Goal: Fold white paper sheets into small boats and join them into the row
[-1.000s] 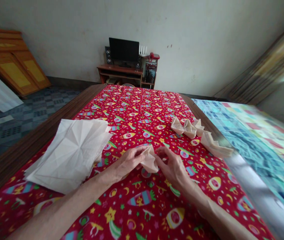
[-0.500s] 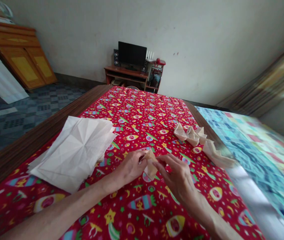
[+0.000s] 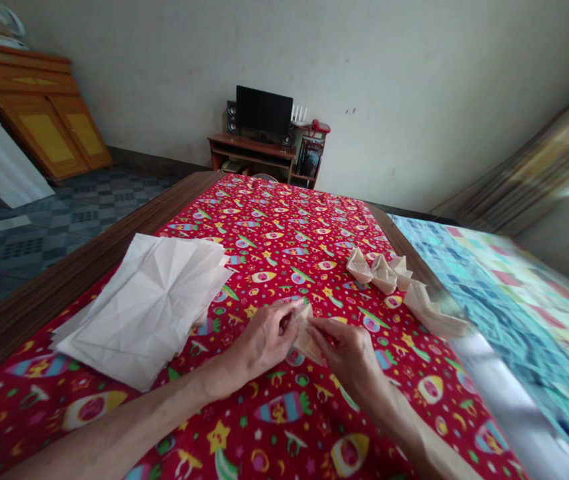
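Between my two hands is a small piece of folded paper (image 3: 306,339), cream coloured, held just above the red patterned cloth (image 3: 284,267). My left hand (image 3: 270,333) pinches its left side, thumb and fingers closed on it. From the right, my right hand (image 3: 345,345) grips its other edge between thumb and forefinger. Fingers cover part of the paper. Left of my hands lies a stack of creased paper sheets (image 3: 149,307), the top one marked with folds radiating from its middle. Several folded paper pieces (image 3: 383,275) stand in a row on the right, with a longer nested one (image 3: 434,312) nearest me.
The cloth covers a table with a dark wooden edge (image 3: 164,203). A bed with a blue patterned cover (image 3: 464,287) adjoins it on the right. Beyond the far end stand a desk with a monitor (image 3: 264,113) and, to the left, a wooden cabinet (image 3: 49,120).
My right hand has closed in on the folded paper, its thumb and forefinger now pinching the edge. The paper has turned slightly and looks flatter. The view has shifted a little.
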### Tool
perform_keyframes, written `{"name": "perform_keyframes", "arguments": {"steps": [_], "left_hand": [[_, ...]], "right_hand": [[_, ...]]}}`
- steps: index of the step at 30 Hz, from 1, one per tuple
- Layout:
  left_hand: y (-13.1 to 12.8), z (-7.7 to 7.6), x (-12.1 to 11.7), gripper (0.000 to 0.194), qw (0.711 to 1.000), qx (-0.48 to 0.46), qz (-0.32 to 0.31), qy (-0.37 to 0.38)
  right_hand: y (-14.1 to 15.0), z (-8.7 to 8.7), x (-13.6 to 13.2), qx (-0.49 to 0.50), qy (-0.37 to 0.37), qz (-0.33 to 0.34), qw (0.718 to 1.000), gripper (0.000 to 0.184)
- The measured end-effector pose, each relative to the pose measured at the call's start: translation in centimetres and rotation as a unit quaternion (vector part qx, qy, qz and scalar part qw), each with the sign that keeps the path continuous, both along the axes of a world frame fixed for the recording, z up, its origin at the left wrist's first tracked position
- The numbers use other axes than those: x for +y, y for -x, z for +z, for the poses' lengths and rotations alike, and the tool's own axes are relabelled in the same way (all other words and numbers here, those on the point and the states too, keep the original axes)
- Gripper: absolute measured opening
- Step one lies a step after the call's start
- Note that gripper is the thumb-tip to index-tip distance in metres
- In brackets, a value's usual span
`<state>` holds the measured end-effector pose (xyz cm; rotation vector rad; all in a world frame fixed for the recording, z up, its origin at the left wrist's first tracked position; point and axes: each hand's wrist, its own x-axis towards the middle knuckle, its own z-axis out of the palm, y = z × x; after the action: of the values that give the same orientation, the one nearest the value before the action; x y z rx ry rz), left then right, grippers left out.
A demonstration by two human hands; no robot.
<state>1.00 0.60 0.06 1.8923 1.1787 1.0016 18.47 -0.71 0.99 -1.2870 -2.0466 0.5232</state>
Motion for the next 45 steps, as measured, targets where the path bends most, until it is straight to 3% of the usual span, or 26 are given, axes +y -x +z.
{"name": "perform_keyframes", "arguments": {"steps": [5,8,12,15,19,26,38,41,45], "left_hand": [[0.0,1.1,-0.6,0.054,0.995,-0.06,-0.02,0.082],[0.0,0.1,-0.3,0.054,0.994,-0.077,-0.011,0.076],[-0.1,-1.7,0.3,0.051,0.996,-0.071,-0.019,0.058],[0.0,-2.1,0.6,0.045,0.998,-0.051,-0.023,0.031],[0.1,-2.0,0.8,0.042,0.999,-0.044,-0.026,0.015],[0.2,-2.0,0.9,0.039,0.999,-0.026,-0.021,-0.006],[0.0,-1.5,0.6,0.038,0.999,0.008,-0.018,-0.029],[-1.4,-1.0,1.4,0.039,0.997,0.017,-0.044,-0.059],[-5.4,0.2,4.2,0.038,0.986,0.052,-0.098,-0.123]], "right_hand": [[-1.8,0.1,1.8,0.038,0.045,-0.081,0.995,0.024],[-4.5,1.4,4.4,0.057,0.014,-0.148,0.987,0.031],[-9.5,4.2,9.5,-0.003,-0.049,-0.262,0.964,0.034],[-12.2,5.6,13.1,-0.067,-0.042,-0.276,0.958,0.032],[-13.5,5.3,16.0,-0.189,-0.021,-0.256,0.948,0.03],[-13.5,3.6,17.2,-0.241,-0.014,-0.228,0.943,0.029],[-12.5,4.2,17.8,-0.288,-0.024,-0.224,0.931,0.026],[-12.4,4.3,17.9,-0.292,-0.018,-0.222,0.93,0.025],[-12.3,4.5,17.9,-0.294,-0.017,-0.222,0.929,0.024]]}}
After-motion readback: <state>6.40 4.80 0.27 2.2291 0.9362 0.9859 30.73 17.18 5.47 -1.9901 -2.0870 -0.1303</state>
